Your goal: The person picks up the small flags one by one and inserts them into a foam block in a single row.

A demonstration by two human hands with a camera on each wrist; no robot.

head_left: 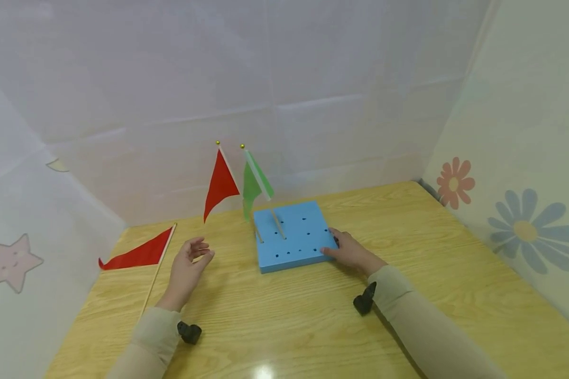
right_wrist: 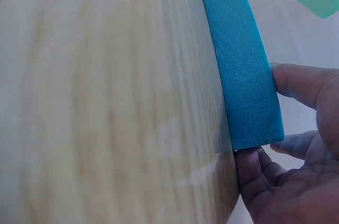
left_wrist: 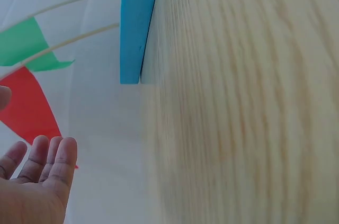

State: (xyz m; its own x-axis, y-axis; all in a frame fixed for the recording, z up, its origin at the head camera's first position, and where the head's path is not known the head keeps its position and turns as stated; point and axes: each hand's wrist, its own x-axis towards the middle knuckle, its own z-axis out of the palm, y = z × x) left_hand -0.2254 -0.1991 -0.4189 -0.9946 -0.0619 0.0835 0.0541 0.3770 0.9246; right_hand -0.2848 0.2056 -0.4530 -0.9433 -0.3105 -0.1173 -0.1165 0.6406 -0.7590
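Blue block (head_left: 295, 229), left of the right grip (head_left: 352, 251), which clamps its right edge; left grip (head_left: 187, 269) (fingers relaxed, apart) between block and leftmost red flag (head_left: 144, 253).

I see the blue board (head_left: 294, 222) lying flat at the centre of my head view, its top dotted with small dark holes. Two sticks stand in holes near its left side, both leaning toward the upper left, each tipped with a gold ball: the red flag (head_left: 221, 185) left, the green flag (head_left: 252, 188) beside it, cloths drooping. I have the loose red flag (head_left: 144, 252) lying at left, cloth spread leftward, its stick slanting down-frame.
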